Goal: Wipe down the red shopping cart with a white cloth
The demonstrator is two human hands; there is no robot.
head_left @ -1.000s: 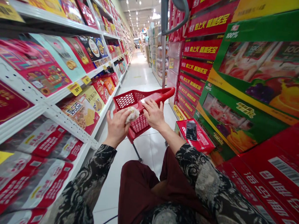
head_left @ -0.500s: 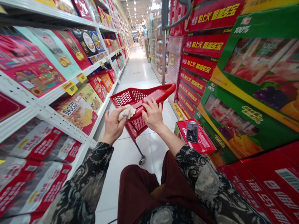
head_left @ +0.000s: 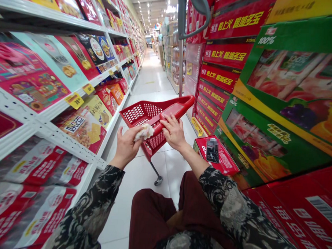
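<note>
A red plastic shopping basket (head_left: 132, 111) on wheels stands tilted in front of me, with perforated sides and a tall grey pull handle (head_left: 180, 66). My left hand (head_left: 126, 144) is closed around a crumpled whitish cloth (head_left: 144, 132), which touches the near left part of the basket's rim. Over the rim further right lies my right hand (head_left: 174, 133), its fingers on top and its thumb on the near side, gripping the basket. Part of the rim is hidden beneath that hand.
Shelves (head_left: 102, 76) of boxed snacks line the left side. Stacked red drink cartons (head_left: 226, 53) and green juice boxes (head_left: 299, 86) rise on the right. A phone (head_left: 212, 150) lies on a low red box (head_left: 225, 160) near my right forearm. A tiled aisle (head_left: 151, 72) runs ahead.
My left hand has moved slightly right along the rim with the cloth. My right hand still holds the rim, and the view has shifted a little.
</note>
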